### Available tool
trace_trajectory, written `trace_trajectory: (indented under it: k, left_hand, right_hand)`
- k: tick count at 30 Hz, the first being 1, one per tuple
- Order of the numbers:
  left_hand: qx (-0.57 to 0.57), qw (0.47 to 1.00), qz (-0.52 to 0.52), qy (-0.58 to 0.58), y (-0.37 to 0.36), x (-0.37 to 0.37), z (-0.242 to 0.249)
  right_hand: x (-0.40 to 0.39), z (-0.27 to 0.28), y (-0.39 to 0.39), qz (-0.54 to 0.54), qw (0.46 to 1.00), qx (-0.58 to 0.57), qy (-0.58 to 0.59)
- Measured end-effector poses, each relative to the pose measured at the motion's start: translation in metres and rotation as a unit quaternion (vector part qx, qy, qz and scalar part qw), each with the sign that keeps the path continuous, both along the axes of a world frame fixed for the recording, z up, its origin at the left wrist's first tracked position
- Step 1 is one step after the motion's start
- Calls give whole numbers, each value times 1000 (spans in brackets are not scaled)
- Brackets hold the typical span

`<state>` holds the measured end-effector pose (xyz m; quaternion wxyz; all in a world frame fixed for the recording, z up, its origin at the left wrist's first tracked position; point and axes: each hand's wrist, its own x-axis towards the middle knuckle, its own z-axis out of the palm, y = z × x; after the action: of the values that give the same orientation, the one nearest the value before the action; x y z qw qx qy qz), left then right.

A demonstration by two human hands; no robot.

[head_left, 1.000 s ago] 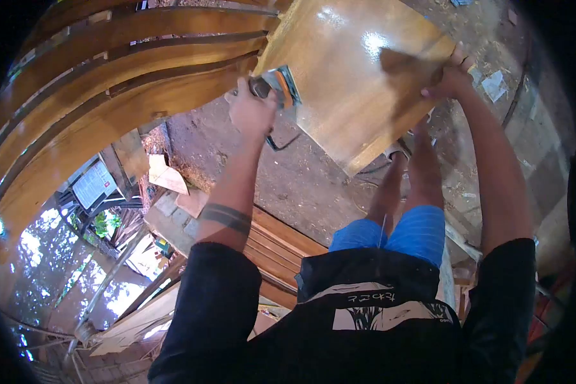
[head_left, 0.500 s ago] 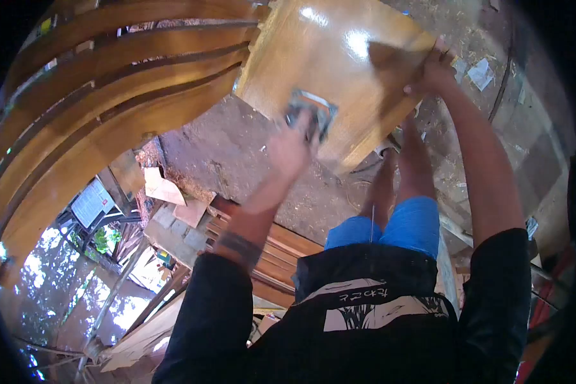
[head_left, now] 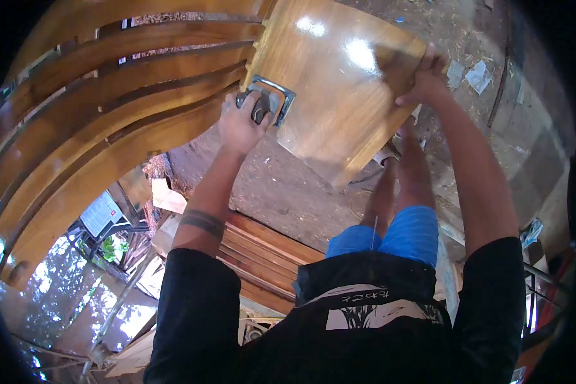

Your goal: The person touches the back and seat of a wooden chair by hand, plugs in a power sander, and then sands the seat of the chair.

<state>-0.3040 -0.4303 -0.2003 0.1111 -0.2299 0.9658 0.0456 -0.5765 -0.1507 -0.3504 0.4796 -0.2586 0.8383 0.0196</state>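
Observation:
My left hand (head_left: 242,125) is closed round the dark knob of a hand sander (head_left: 278,96) with a metal frame. The sander lies on the left edge of a glossy varnished wooden panel (head_left: 333,83), close to where the curved slats join. At the panel's right edge, my right hand (head_left: 429,82) grips the rim, its thumb on the upper face and its fingers over the edge. Two bright light spots reflect off the panel's surface. The sander's underside is hidden.
Curved wooden slats (head_left: 141,96) spread leftward from the panel. Below them are a reddish slatted wooden piece (head_left: 262,246) and pale scraps (head_left: 168,197). Paper litter (head_left: 479,77) lies on the dirt floor (head_left: 281,185) at right. A blue-white sign (head_left: 100,214) stands at lower left.
My left hand has slid the sander up and left across the panel, from its lower middle to its left edge. My right hand stays at the right edge.

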Motion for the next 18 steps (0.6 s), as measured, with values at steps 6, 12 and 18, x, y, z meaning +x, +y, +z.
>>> trace_trajectory:
  k: [6,12,18]
  left_hand:
    - [3,999,-38,16,-14,-15,-3]
    - [10,997,-72,24,-12,-56,-3]
    - [3,998,-59,-14,-12,-89,-9]
  right_hand:
    - [9,16,-4,-40,998,-1,52]
    - [6,20,-7,1,999,11,42]
    - [10,27,-10,-55,996,31,65]
